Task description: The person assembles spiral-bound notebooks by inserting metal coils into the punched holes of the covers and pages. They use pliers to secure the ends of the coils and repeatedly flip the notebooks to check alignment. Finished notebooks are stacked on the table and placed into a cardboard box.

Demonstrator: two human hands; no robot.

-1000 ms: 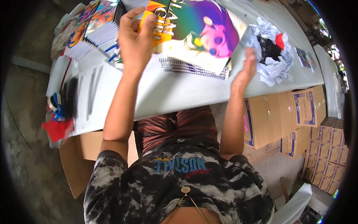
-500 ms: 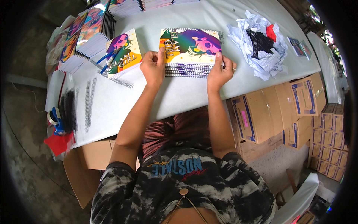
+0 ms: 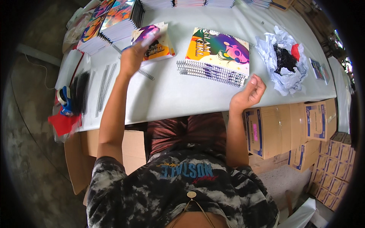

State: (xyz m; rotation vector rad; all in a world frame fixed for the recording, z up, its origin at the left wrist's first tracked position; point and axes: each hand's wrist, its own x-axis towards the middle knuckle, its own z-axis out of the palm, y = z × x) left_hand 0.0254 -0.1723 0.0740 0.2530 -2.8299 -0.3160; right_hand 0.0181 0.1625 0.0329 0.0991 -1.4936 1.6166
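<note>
A stack of spiral-bound notebooks (image 3: 218,51) with an illustrated, purple-haired figure on the top cover lies mid-table; metal coils show along its near edge. My right hand (image 3: 249,95) is just off the stack's near right corner, fingers curled in; anything inside them is hidden. To the left, my left hand (image 3: 133,59) is over the left edge of a pile of matching covers and pages (image 3: 161,47). Its fingers are smeared by motion. A bit of blue shows beside it, where a blue-handled tool was lying; whether the hand grips it is not clear.
Loose wire coils (image 3: 105,89) and a blue tape dispenser (image 3: 65,100) lie at the left. Stacked notebooks (image 3: 118,28) stand at the back left. Crumpled paper (image 3: 283,81) with black and red material is at the right. Cardboard boxes (image 3: 272,129) stand below the table edge.
Both hands have let go of the bound notebook stack. My left hand has moved left to the pile of covers; my right hand has drawn back toward me. The view has shifted.
</note>
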